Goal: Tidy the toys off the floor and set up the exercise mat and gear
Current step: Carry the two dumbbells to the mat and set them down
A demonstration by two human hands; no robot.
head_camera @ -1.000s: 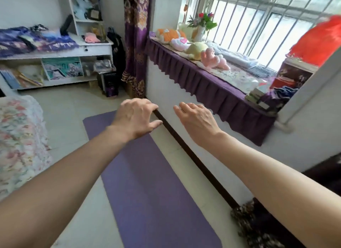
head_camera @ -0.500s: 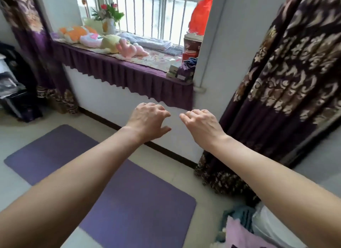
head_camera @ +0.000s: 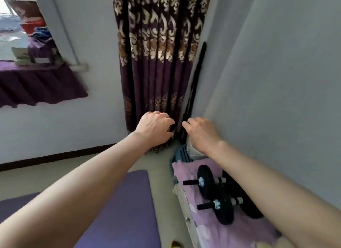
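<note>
A purple exercise mat (head_camera: 125, 211) lies flat on the pale floor at the bottom centre. Two black dumbbells (head_camera: 215, 194) rest on a surface covered by a pink floral cloth (head_camera: 217, 229) at the lower right, partly hidden under my right forearm. My left hand (head_camera: 155, 129) hovers in front of the curtain's hem, fingers curled and apart, holding nothing. My right hand (head_camera: 201, 131) is beside it, above the far end of the covered surface, fingers bent loosely with nothing in them.
A dark purple patterned curtain (head_camera: 156, 63) hangs in the corner ahead. A grey wall (head_camera: 276, 81) closes the right side. A teal slatted basket (head_camera: 181, 153) sits behind the covered surface. The windowsill with a purple skirt (head_camera: 36, 83) is at the left.
The view has swung right, away from the windowsill, to the corner with the curtain. The dumbbells have come into sight. Both hands stay raised side by side, empty.
</note>
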